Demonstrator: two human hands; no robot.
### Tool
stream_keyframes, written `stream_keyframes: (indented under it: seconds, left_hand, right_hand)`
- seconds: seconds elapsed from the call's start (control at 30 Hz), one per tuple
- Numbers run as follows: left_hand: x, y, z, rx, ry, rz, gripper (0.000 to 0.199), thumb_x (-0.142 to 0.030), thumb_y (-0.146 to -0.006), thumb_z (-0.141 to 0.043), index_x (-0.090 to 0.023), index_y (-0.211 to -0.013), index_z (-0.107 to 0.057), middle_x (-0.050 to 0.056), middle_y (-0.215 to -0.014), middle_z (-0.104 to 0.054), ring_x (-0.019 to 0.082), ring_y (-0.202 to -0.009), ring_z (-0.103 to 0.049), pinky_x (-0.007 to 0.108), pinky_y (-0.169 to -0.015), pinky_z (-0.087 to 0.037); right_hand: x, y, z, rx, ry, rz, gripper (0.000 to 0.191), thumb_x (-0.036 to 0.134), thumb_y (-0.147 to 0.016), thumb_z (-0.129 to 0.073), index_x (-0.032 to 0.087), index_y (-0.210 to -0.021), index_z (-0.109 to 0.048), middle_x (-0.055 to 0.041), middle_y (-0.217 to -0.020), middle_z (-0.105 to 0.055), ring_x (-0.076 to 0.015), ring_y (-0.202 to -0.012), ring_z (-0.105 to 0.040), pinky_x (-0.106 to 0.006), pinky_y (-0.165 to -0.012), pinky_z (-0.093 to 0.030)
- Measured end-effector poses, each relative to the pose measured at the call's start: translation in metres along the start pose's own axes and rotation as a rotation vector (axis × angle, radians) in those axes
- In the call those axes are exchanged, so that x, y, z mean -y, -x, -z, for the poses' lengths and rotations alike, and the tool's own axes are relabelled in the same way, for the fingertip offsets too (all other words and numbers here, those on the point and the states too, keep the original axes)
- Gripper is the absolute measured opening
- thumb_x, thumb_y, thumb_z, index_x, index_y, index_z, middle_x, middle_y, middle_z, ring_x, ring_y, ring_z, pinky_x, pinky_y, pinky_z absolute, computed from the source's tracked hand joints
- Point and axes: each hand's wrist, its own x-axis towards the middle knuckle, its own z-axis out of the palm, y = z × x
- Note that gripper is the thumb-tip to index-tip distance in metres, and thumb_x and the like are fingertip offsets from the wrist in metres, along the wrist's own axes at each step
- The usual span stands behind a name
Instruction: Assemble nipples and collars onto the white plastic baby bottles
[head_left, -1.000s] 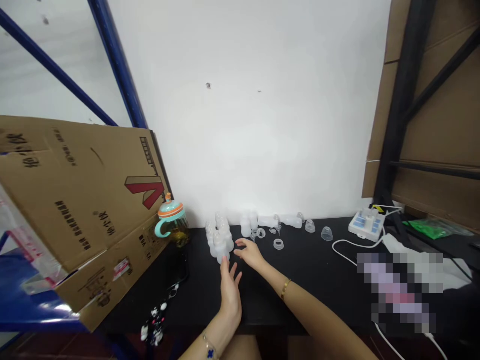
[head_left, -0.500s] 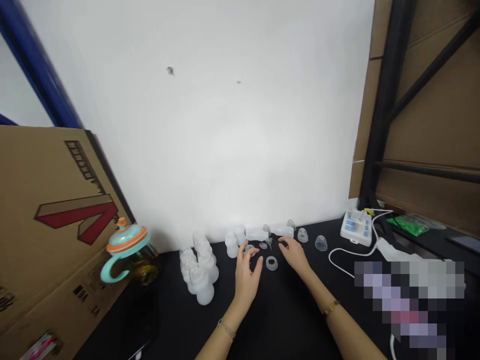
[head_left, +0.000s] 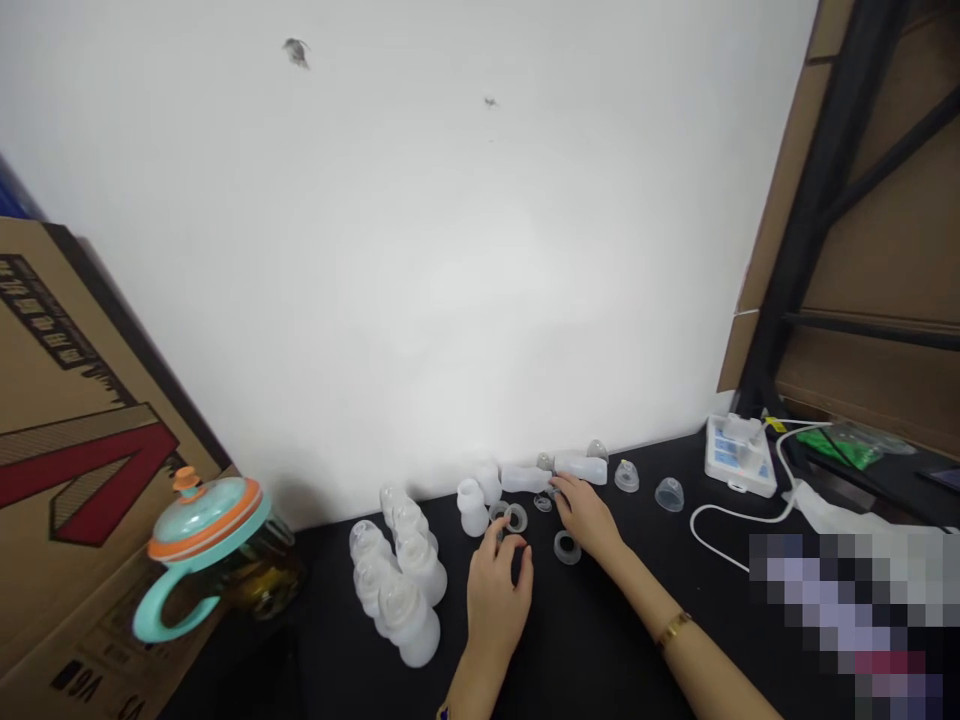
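Note:
My left hand [head_left: 501,590] is over the black table, its curved fingertips at two clear rings [head_left: 516,517]; the thumb is apart from the fingers. My right hand [head_left: 589,515] reaches to a small clear part [head_left: 553,490] beside a white bottle lying on its side [head_left: 525,479]; its fingers are pinched there. Another white bottle [head_left: 581,469] lies behind that hand. Between the hands a clear ring [head_left: 567,547] rests on the table. An open-necked white bottle [head_left: 472,508] stands behind my left hand. Two clear domed caps [head_left: 627,476] [head_left: 669,494] sit to the right.
Several capped white bottles [head_left: 409,620] stand at the left. Beyond them is a glass teapot [head_left: 259,570] with a turquoise lid, beside a cardboard box [head_left: 82,400]. A power strip [head_left: 740,458] with a white cable [head_left: 709,540] lies at the right, near white material [head_left: 847,515].
The camera view has shifted. My right hand has moved inward to the small clear part by the lying bottle. My left hand's fingers have curled down toward the clear rings.

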Motion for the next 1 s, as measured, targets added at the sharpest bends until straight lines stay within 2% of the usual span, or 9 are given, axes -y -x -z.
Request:
stream_keyframes:
  seconds: [0.13,0.27,0.43,0.53,0.7,0.87,1.0]
  left_hand:
    - [-0.001,-0.002,0.000,0.021,0.169,0.132,0.014,-0.036,-0.089,-0.065,-0.027,-0.090,-0.076,0.011,-0.125,-0.069,0.036,-0.109,-0.065,0.051,-0.097,-0.051]
    - [-0.003,-0.003,-0.002,0.024,0.246,0.194,0.017,-0.040,-0.087,-0.065,-0.027,-0.089,-0.076,0.012,-0.125,-0.069,0.037,-0.111,-0.064,0.052,-0.099,-0.048]
    - [-0.004,-0.004,-0.002,0.050,0.220,0.180,0.013,-0.036,-0.086,-0.067,-0.026,-0.088,-0.075,0.012,-0.123,-0.069,0.036,-0.114,-0.063,0.051,-0.101,-0.047]
    - [-0.002,-0.005,-0.001,0.056,0.133,0.159,0.013,-0.033,-0.089,-0.063,-0.025,-0.089,-0.074,0.011,-0.124,-0.069,0.034,-0.110,-0.064,0.050,-0.099,-0.047]
    - [0.001,-0.006,0.000,0.055,0.021,0.108,0.015,-0.030,-0.091,-0.059,-0.024,-0.088,-0.073,0.011,-0.122,-0.069,0.032,-0.105,-0.067,0.048,-0.093,-0.049]
    - [0.002,-0.006,-0.003,0.069,0.065,0.118,0.015,-0.032,-0.090,-0.061,-0.025,-0.086,-0.073,0.011,-0.121,-0.070,0.033,-0.105,-0.067,0.049,-0.096,-0.049]
    - [-0.007,-0.008,-0.008,0.037,0.186,0.174,0.015,-0.038,-0.086,-0.067,-0.025,-0.084,-0.074,0.012,-0.120,-0.070,0.032,-0.107,-0.066,0.049,-0.101,-0.047]
  right_hand:
    - [0.001,0.007,-0.002,0.005,-0.003,0.019,0.037,0.017,-0.095,-0.048,0.026,-0.122,-0.073,-0.0079,-0.136,-0.067,-0.0285,-0.117,-0.063,-0.041,-0.101,-0.050]
    - [-0.002,0.012,-0.001,0.038,-0.028,0.034,0.035,0.018,-0.094,-0.050,0.026,-0.117,-0.076,-0.0074,-0.133,-0.068,-0.0280,-0.113,-0.063,-0.040,-0.097,-0.052]
    - [-0.008,0.013,0.004,0.035,-0.021,0.055,0.036,0.019,-0.096,-0.047,0.025,-0.119,-0.075,-0.0079,-0.130,-0.069,-0.0275,-0.115,-0.061,-0.041,-0.099,-0.051]
    - [-0.007,0.012,0.006,0.026,-0.023,0.051,0.034,0.021,-0.097,-0.049,0.026,-0.119,-0.074,-0.0073,-0.136,-0.066,-0.0275,-0.117,-0.060,-0.041,-0.100,-0.050]
    - [0.002,0.012,0.004,0.059,-0.051,0.127,0.030,0.020,-0.096,-0.053,0.026,-0.115,-0.075,-0.0060,-0.143,-0.062,-0.0276,-0.117,-0.058,-0.043,-0.101,-0.050]
    - [0.003,0.012,0.000,0.061,-0.027,0.042,0.023,0.020,-0.086,-0.068,0.027,-0.107,-0.076,-0.0063,-0.154,-0.050,-0.0302,-0.119,-0.057,-0.043,-0.096,-0.053]
    - [0.001,0.009,-0.003,0.057,-0.063,0.030,0.015,0.016,-0.086,-0.068,0.026,-0.095,-0.074,-0.0059,-0.156,-0.047,-0.0304,-0.121,-0.056,-0.044,-0.095,-0.053]
